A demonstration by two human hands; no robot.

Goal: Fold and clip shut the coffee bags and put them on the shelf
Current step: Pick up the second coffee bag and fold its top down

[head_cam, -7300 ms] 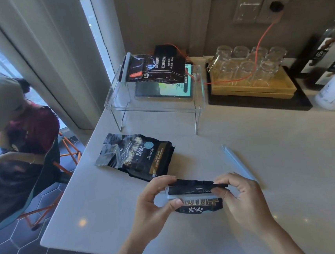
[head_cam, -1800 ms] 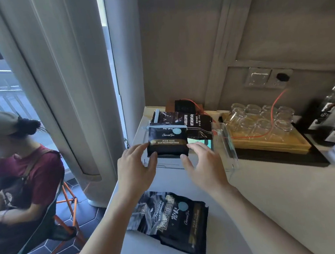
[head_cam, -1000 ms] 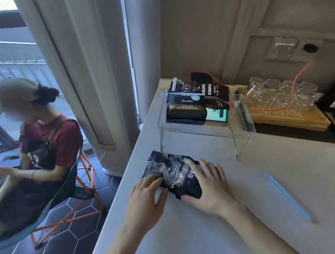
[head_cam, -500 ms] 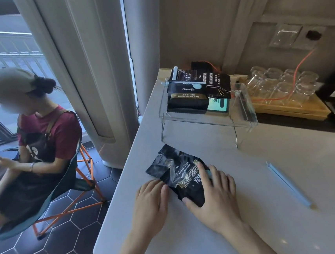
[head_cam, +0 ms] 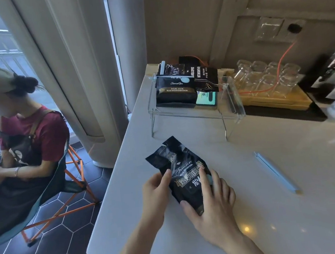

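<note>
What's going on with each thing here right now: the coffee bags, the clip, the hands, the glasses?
Coffee bag on the counter: lying flat, top unfolded, no clip.
Left hand: grips that bag's left edge.
Right hand: grips its lower end, fingers across the front.
Blue clip: lying loose on the counter, right of the bag.
Front bag on the shelf: clipped shut.
Back bag on the shelf: clipped at its left end.
Glasses: empty, on a tray.

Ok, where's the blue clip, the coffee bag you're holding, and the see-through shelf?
blue clip [head_cam: 277, 173]: head view, middle of its long bar.
coffee bag [head_cam: 184, 169]: head view, printed front above the fingers.
clear shelf [head_cam: 188, 115]: head view, front edge.
</note>
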